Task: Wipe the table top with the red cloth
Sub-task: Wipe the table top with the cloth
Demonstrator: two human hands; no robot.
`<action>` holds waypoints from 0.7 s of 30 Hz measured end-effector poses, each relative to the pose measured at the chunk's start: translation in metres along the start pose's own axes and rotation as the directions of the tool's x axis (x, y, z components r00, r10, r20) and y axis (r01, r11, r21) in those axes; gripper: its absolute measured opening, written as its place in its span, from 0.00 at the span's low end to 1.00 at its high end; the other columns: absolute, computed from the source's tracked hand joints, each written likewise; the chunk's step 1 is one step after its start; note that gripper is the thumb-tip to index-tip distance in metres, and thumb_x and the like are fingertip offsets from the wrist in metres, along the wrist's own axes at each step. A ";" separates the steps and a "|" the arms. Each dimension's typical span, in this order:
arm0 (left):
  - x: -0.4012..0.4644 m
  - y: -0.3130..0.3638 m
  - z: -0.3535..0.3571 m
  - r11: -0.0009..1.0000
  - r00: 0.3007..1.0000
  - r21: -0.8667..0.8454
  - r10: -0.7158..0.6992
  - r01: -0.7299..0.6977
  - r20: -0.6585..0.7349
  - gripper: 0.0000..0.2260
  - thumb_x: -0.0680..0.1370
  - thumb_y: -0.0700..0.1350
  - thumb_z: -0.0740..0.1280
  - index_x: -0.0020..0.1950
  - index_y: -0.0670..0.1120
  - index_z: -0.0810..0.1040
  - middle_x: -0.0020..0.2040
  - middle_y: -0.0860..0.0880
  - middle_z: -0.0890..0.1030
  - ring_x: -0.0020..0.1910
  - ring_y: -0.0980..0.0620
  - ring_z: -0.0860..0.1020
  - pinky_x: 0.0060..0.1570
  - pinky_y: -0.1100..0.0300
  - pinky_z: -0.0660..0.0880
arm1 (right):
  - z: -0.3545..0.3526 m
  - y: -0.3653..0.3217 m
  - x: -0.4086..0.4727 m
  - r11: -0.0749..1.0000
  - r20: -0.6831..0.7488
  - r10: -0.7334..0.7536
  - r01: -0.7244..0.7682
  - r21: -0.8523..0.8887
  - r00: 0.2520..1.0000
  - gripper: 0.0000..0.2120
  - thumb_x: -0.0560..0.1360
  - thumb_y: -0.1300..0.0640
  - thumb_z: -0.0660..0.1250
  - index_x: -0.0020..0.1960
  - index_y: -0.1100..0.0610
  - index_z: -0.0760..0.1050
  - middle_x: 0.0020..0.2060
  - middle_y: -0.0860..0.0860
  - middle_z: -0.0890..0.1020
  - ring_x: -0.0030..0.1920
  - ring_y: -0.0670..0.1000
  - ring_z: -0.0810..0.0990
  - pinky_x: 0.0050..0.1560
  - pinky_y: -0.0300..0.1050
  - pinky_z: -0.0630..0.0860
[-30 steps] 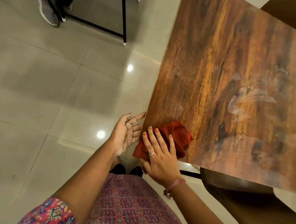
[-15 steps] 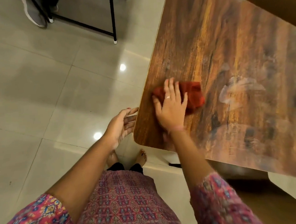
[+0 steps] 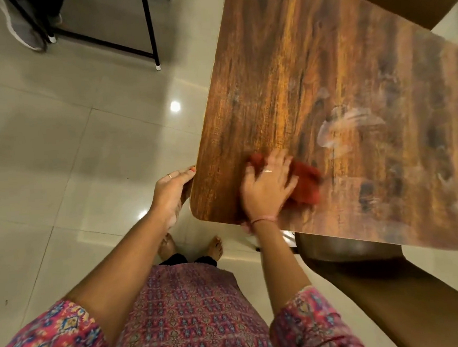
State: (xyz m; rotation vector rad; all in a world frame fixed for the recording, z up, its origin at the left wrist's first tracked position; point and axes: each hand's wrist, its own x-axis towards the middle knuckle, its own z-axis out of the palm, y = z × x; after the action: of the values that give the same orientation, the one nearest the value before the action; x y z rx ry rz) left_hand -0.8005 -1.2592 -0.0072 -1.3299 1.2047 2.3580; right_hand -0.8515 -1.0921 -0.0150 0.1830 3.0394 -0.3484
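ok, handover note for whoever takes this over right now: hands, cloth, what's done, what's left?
Right hand: spread flat on the crumpled red cloth, pressing it on the brown wood-grain table top near its near-left corner.
Left hand: against the table's left edge by that corner, holding nothing; fingers partly hidden below it.
Done: cloth is working that corner; area already wiped cannot be told.
Left: whitish smear right of the cloth and fainter streaks further right, unwiped.

- One head-worn view looks steeply down and forward, close over the person's own arms.
- The worktop [image 3: 296, 73] spreads beyond the fingers [image 3: 274, 161], with the floor [image 3: 58, 158] to their left.
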 end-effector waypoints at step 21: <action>0.011 0.011 0.029 0.931 0.944 0.293 0.277 -0.217 -0.180 0.05 0.74 0.36 0.69 0.44 0.46 0.80 0.44 0.49 0.81 0.42 0.55 0.78 0.44 0.65 0.74 | -0.012 0.041 -0.003 0.992 0.020 -0.119 0.120 -0.040 0.993 0.34 0.77 0.41 0.53 0.78 0.56 0.52 0.77 0.52 0.54 0.77 0.52 0.50 0.73 0.60 0.46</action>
State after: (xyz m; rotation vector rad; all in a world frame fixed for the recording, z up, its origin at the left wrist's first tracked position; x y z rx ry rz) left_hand -0.8309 -1.2483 -0.0021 -1.4432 1.7854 2.1351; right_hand -0.8443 -1.0503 -0.0120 -0.0049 3.0448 -0.2936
